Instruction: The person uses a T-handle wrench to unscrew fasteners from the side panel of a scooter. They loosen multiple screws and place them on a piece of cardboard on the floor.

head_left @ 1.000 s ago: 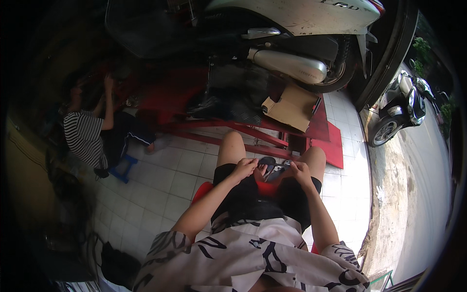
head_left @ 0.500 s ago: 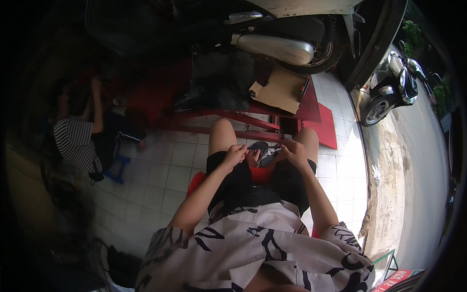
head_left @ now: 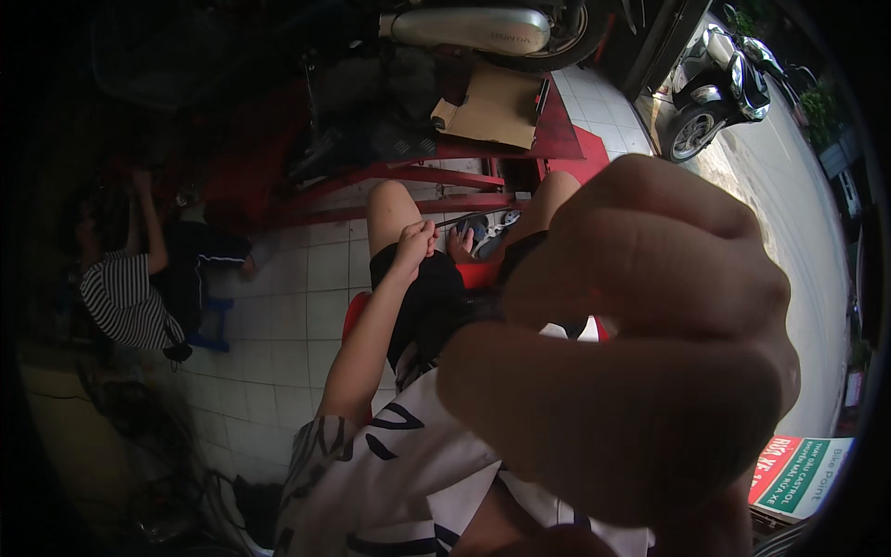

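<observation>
The right hand [head_left: 640, 343] is raised close to the camera, blurred and filling much of the view, its fingers curled together in a loose fist; nothing shows inside it, though I cannot tell for certain that it is empty. The left hand [head_left: 415, 243] rests on the left thigh, fingers curled shut, just beside a bare foot [head_left: 458, 244] and a dark sandal [head_left: 489, 232] lying on the tiled floor [head_left: 306, 306] between the knees. The person sits on a red stool [head_left: 355, 316].

The sandal looks light and bendy, a soft sole with straps; I judge it easy to lift with one hand, best taken by a strap or the edge of the sole, with little risk of slipping or breaking.

Ahead stands a red lift ramp [head_left: 418, 176] carrying cardboard [head_left: 492, 107] and a scooter's silver exhaust [head_left: 469, 30]. To the left another person in a striped shirt [head_left: 121, 297] crouches.
</observation>
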`<state>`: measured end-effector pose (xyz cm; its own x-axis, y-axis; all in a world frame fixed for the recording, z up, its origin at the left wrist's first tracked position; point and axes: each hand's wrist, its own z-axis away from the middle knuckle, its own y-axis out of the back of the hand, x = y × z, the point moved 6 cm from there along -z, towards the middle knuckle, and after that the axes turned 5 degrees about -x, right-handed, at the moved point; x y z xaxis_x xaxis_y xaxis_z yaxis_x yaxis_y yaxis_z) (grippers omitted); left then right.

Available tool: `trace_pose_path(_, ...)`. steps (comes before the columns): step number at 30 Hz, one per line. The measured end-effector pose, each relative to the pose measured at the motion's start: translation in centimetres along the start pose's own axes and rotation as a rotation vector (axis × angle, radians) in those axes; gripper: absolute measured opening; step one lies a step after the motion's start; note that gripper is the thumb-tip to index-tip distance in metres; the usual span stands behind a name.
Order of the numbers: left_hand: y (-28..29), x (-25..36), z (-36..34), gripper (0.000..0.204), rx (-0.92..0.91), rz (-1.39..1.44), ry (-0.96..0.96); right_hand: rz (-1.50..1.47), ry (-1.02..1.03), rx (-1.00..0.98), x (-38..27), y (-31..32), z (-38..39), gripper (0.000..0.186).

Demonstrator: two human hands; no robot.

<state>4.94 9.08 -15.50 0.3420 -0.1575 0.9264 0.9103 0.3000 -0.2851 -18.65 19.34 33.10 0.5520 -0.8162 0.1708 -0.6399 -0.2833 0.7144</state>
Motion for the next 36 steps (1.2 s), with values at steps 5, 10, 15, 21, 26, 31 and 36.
trace_pose_path(5, -2.0, 0.2, -1.3, 0.034, -0.050, -0.037, -0.017, 0.145, -0.015, -0.372, 0.2, -0.2, -1.6, 0.024)
trace_pose_path(10, -3.6, 0.9, -1.0, 0.033, -0.085, 0.000, 0.041, 0.126, -0.059, -0.185, -1.6, 0.5, -1.7, 0.024)
trace_pose_path(15, -2.7, 3.2, 1.2, 0.031, 0.055, -0.060, 0.054, -0.016, -0.293, -0.069, 2.0, -2.9, 1.5, 0.023)
trace_pose_path(21, -2.2, 2.6, 1.5, 0.033, 0.023, 0.055, 0.036, -0.065, -1.131, -0.206, 13.8, -17.8, 26.7, 0.017)
trace_pose_path(26, -3.5, 3.0, 1.6, 0.035, 0.049, -0.006, 0.015, -0.660, -1.620, -0.307, 11.4, -25.3, 43.7, 0.034)
trace_pose_path(31, -4.0, 3.3, 2.1, 0.035, -0.040, 0.148, 0.063, -0.901, -1.616, -0.209, 11.5, -25.3, 40.9, 0.040)
trace_pose_path(36, -4.4, 3.3, 2.4, 0.038, -0.074, 0.094, 0.113, -1.212, -1.884, 0.029, 10.8, -25.2, 41.0, 0.037)
